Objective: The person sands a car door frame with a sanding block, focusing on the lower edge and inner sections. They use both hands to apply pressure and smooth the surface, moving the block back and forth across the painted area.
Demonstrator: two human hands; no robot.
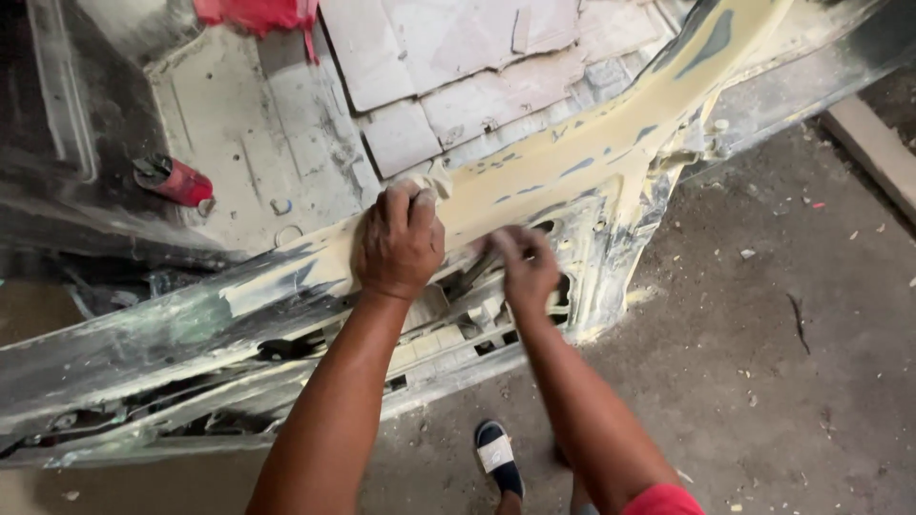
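The left hand (399,243) presses flat, fingers closed on a pale sanding pad (434,179), upon the yellow-filled car sill (572,162), while the right hand (527,267) (blurred, grip unclear) rests beside it; probably even, flat pressure along the filler is best.

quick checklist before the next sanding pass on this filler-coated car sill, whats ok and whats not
1. Left hand pressed flat on the yellow filler strip, pale sanding pad under the fingers: ok.
2. Right hand placement: blurred, cannot tell.
3. Bare hands, no gloves: not ok.
4. Sandalled foot close under the sill, toes exposed: not ok.
5. Red can lying on the cabin floor, apart from the hands: ok.
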